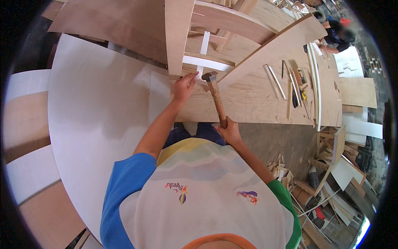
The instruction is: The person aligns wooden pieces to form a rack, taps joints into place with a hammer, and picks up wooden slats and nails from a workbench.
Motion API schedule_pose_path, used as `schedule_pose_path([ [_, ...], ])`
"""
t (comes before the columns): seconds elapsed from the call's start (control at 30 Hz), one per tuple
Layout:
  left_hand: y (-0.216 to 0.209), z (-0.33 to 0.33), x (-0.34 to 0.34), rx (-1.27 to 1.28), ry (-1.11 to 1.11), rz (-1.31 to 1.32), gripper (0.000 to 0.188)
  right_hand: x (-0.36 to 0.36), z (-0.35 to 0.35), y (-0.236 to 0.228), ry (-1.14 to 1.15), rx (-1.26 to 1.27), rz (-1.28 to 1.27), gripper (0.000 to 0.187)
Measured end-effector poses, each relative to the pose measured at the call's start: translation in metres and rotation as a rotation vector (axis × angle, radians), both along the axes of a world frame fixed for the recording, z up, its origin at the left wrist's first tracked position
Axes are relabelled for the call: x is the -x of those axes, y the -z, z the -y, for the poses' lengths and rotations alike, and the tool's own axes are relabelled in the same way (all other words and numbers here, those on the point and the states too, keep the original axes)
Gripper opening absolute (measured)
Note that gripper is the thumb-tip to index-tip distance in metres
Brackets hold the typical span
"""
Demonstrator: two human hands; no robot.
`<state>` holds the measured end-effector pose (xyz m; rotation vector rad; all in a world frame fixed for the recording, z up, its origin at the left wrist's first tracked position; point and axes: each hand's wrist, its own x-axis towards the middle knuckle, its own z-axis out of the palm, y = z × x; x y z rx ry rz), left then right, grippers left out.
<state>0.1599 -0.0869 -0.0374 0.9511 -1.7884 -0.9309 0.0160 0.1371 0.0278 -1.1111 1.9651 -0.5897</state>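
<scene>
At the near end of the wooden frame (275,50), the hammer (217,97) has its head right beside the fingertips of the person's left hand (185,88). The right hand (230,132) is wrapped round the lower handle. The left hand's fingers are drawn narrow at the end of an upright white strip (200,70); from where I stand I can't tell whether they pinch a small fastener or just steady the strip.

Those fingertips worry me: a blow slightly off line could catch them, or dent the crossing white strip (208,62). A loose grip could also let the strip slip out of line.

Swinging room looks tight inside the frame, since its tall side boards stand close on both sides. Nearer than the frame, the plywood tabletop (257,108) soon ends, with the right forearm out past its edge. There's more bare top just right of the frame, before the loose strips and the yellow tape measure (304,95). Left of it lies a broad white panel (99,103).
</scene>
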Motion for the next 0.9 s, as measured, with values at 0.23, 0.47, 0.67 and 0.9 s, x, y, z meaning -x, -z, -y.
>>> schedule_pose_path([
  [0.23, 0.007, 0.001, 0.001, -0.013, -0.009, -0.015, 0.024, -0.001, 0.015, 0.001, -0.02, 0.049, -0.1, 0.032],
  [0.47, 0.0, 0.003, 0.001, 0.075, -0.044, 0.04, 0.021, -0.001, 0.022, 0.001, -0.035, 0.041, -0.099, 0.032],
  [0.67, 0.013, 0.005, 0.0, 0.067, -0.049, 0.028, 0.022, 0.0, 0.019, -0.001, -0.066, 0.044, -0.129, 0.031],
  [0.9, 0.014, 0.005, 0.001, 0.084, -0.039, 0.091, 0.025, 0.005, 0.02, -0.004, -0.065, 0.001, -0.083, 0.03],
])
